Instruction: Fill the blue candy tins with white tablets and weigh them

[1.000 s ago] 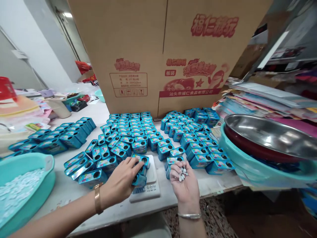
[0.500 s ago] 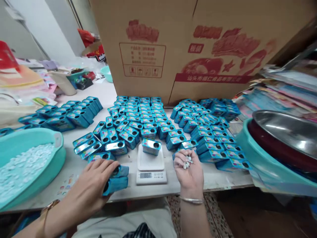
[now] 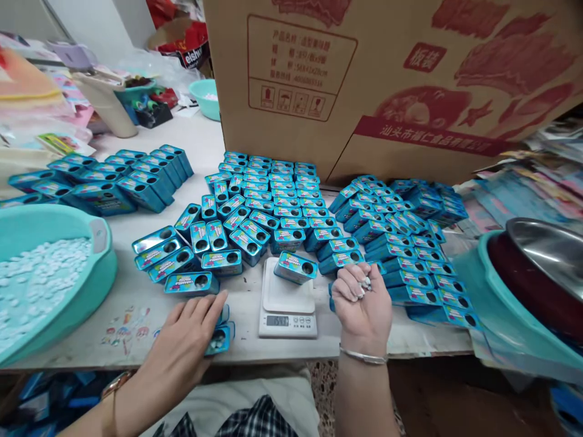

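My left hand [image 3: 189,334] lies over two small blue tins [image 3: 219,341] at the table's front edge. Its fingers are wrapped about their left side, partly hiding them; pale pieces show in the round hole of the nearer tin. Palm up, my right hand [image 3: 362,300] has its fingers curled over a few small white candies [image 3: 365,283]. Between the hands is a white digital scale [image 3: 286,328] with its display lit. One blue tin [image 3: 296,267] stands on the scale's plate, its dark round hole facing up.
Many blue tins [image 3: 286,194] stand in rows behind the scale, with more on either side. A turquoise basin [image 3: 102,255] of white candies is at left. Stacked basins [image 3: 483,267] stand at right. A big cardboard box [image 3: 291,139] blocks the back.
The tins under my left hand have turned from tilted rightward to more upright on the table. My right fingers have curled further over the candies. The view has shifted and dipped slightly.
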